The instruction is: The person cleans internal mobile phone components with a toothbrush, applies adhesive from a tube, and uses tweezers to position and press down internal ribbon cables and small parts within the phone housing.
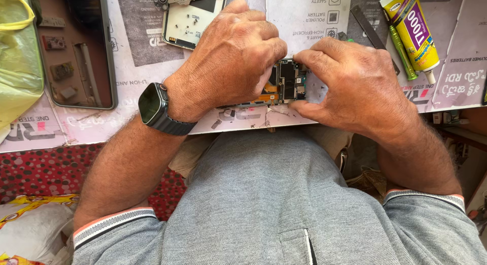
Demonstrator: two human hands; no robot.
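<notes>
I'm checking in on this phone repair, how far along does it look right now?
Done: the phone is opened, its circuit boards bare, and a removed white inner panel lies on the mat. In hand: the left hand and right hand pinch parts inside it. Left: it is unclosed; the glue tube lies untouched.

— Can you see the whole opened phone point(286, 82)?
— No. The left hand point(231, 57) and right hand point(350, 79) cover most of it.
— And the glue tube point(412, 29)?
— Its top is cut off by the edge. The yellow bag point(18, 62) too.
</notes>
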